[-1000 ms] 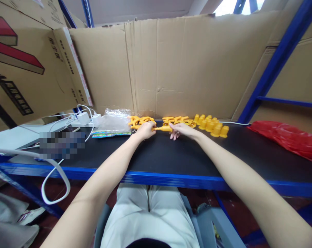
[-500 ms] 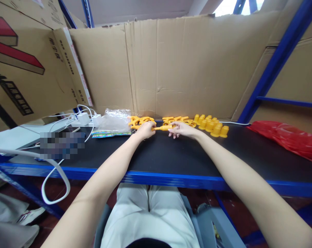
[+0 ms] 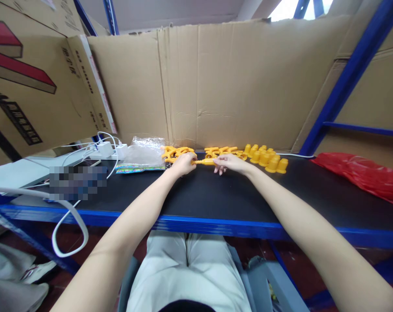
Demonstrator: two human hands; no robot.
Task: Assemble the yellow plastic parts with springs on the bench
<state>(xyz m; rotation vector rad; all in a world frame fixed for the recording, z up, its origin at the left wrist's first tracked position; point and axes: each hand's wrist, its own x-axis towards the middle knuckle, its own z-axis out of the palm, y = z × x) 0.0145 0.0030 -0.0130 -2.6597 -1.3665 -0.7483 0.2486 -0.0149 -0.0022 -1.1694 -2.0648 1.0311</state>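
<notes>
Both my hands hold one slim yellow plastic piece (image 3: 208,161) level, just above the black tabletop. My left hand (image 3: 185,164) is closed around its thin, ribbed left end. The fingertips of my right hand (image 3: 231,163) pinch the thicker right end, with the lower fingers curled loosely beneath. My fingers hide both ends of the piece. Behind my left hand lies a heap of yellow branched plastic parts (image 3: 179,151). A second group of branched parts (image 3: 220,150) sits behind my right hand. Further right, several yellow cup-shaped parts (image 3: 265,157) stand in rows.
A clear plastic bag (image 3: 142,155) lies left of the parts. Beyond it are white chargers and cables (image 3: 106,149) and a pixelated item (image 3: 78,181). Red plastic (image 3: 362,173) lies at the right. A cardboard wall (image 3: 235,86) backs the table; a blue rail (image 3: 216,224) edges its front.
The fingers of my right hand have shifted slightly on the yellow piece. My left hand and the parts on the table stay where they were.
</notes>
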